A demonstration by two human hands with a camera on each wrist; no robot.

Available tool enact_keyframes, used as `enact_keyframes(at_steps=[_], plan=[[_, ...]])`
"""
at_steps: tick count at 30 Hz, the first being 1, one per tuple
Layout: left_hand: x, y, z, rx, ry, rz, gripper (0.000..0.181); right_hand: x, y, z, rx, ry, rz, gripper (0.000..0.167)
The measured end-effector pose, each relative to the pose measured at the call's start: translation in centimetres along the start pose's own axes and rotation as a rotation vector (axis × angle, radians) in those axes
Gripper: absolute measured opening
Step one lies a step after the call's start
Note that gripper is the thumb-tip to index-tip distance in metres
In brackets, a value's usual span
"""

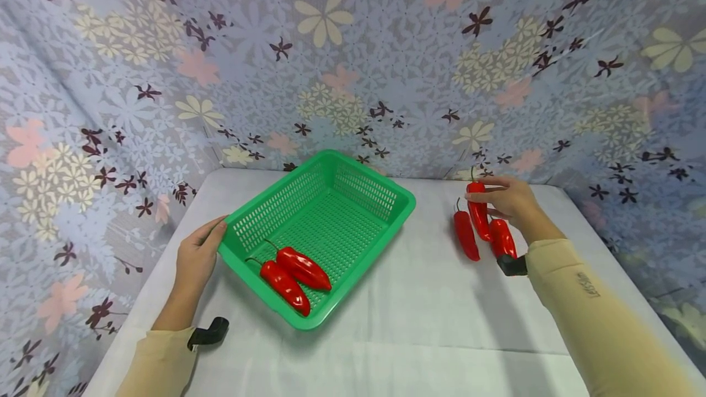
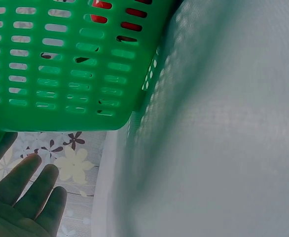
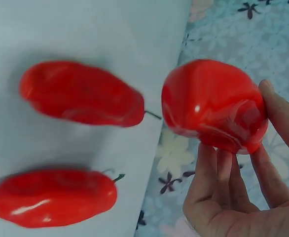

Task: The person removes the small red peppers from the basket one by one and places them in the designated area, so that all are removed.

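Five glossy, elongated red peppers (image 1: 478, 219): one's pinched in the right hand (image 1: 513, 201), two on the white table (image 1: 430, 299) (black wrist mount (image 1: 510, 266) blocking one's tip), two in the green plastic basket (image 1: 339, 219). Left hand (image 1: 195, 256) is at its corner, fingers spread.

A floral-patterned backdrop (image 1: 248, 78) stands behind a white tabletop (image 1: 430, 299).

We see a white-covered table (image 1: 419, 299) with a green basket (image 1: 336, 225) standing left of its middle. Toward the far right, two red peppers (image 1: 466, 236) lie directly on it, their stems pointing to the far edge.
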State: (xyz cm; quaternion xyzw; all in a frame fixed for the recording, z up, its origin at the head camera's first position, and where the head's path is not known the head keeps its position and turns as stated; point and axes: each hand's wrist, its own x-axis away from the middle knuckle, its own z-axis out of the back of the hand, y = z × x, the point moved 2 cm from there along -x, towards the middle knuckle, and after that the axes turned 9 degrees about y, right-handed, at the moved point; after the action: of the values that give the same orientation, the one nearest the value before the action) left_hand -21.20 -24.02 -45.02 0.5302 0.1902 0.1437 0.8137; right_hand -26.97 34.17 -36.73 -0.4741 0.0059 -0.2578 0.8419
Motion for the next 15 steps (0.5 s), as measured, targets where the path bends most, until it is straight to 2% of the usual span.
enact_keyframes(at_steps=[6,15], plan=[[0.0,0.2,0.0,-0.006,0.001,0.008,0.057,-0.7,2.7,1.6,0.015,0.075,-0.072,0.087],[0.1,0.2,0.1,-0.016,0.012,0.025,0.058,-1.1,6.8,4.2,-0.024,0.115,-0.148,0.084]])
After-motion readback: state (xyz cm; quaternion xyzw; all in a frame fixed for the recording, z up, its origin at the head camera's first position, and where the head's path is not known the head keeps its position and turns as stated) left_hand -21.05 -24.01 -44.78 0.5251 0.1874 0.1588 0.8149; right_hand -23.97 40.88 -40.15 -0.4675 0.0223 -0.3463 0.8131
